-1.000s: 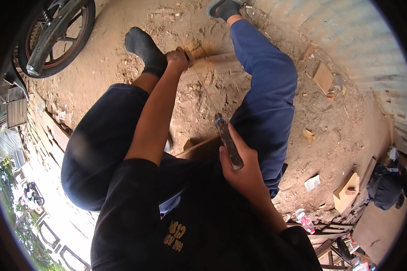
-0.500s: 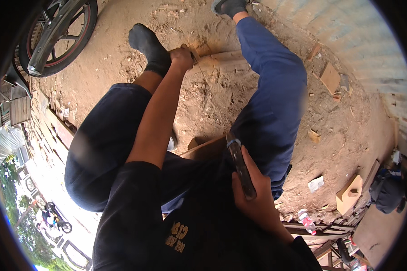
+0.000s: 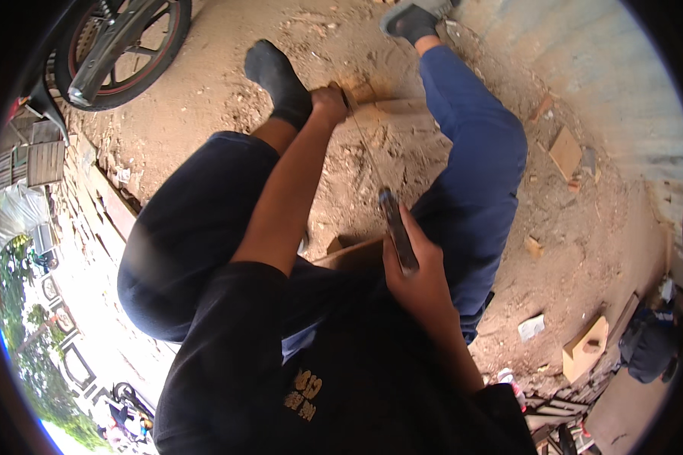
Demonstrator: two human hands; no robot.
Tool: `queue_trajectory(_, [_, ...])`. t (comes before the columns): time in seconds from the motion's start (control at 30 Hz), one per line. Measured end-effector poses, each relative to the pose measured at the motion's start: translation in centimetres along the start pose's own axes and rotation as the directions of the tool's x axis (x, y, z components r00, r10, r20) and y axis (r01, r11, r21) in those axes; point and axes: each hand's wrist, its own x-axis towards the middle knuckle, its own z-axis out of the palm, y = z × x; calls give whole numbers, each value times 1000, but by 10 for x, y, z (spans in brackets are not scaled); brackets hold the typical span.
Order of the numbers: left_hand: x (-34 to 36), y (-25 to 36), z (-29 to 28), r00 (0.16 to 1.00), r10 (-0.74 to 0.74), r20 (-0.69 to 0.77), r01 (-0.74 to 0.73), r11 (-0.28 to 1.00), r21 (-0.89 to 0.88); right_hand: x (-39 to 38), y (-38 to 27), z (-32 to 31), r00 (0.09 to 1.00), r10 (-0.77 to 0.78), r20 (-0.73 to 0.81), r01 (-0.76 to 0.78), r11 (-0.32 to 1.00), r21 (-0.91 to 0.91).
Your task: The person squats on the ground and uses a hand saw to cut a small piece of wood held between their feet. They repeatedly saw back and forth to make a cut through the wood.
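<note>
My right hand [image 3: 420,274] is wrapped round a dark handle [image 3: 400,236] with a bluish collar, held in front of my right thigh. From its collar a thin line [image 3: 368,148] runs up toward my left hand; whether it is a blade, a rod or a cord I cannot tell. Beside my socked left foot [image 3: 279,83], my left hand [image 3: 328,105] is closed low over the ground, with a dark edge showing at its fingers. Just beyond it lies a pale brown length [image 3: 391,112], perhaps wood, on the dirt. A wooden board [image 3: 353,254] shows between my legs.
A motorcycle wheel [image 3: 140,57] stands at the upper left. Along the right runs a corrugated metal wall [image 3: 584,68]. Wood offcuts [image 3: 565,152], a paper scrap [image 3: 531,327], a notched wooden piece [image 3: 584,350] and a dark bag [image 3: 649,345] lie to my right.
My right hand has pushed the dark handle forward, away from my body and toward my left hand. My left hand stays by my foot. The whole view has shifted slightly.
</note>
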Motion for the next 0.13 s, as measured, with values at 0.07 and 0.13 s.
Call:
queue_trajectory(0.07, [9,-9,10,999,-31,14,31,999,22,-5,0,-1,998,-45,41,45,999,1])
queue_trajectory(0.13, [14,-10,8,997,-67,33,67,998,-9,-17,2,-9,996,-46,80,49,998,-28])
